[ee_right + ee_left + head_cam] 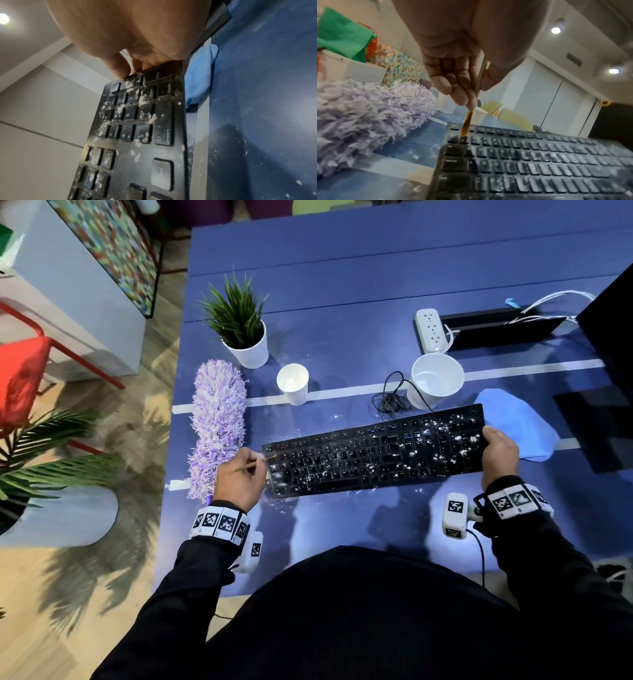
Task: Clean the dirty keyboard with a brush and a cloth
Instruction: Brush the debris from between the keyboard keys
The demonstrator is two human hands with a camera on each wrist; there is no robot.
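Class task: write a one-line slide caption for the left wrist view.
Left hand pinches a thin brush, its bristles on the top-left keys of a dusty black keyboard, beside a purple duster.

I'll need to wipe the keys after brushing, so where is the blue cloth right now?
In the head view the crumpled blue cloth lies on the blue table just beyond the black keyboard's right end, behind the right hand gripping that end.

A blue table point(342, 268) is strewn with a black keyboard point(376, 450), a blue cloth point(520, 426), a purple duster point(219, 419), two paper cups point(293, 385) — and a potted plant point(239, 326), a power strip point(431, 330), white specks.
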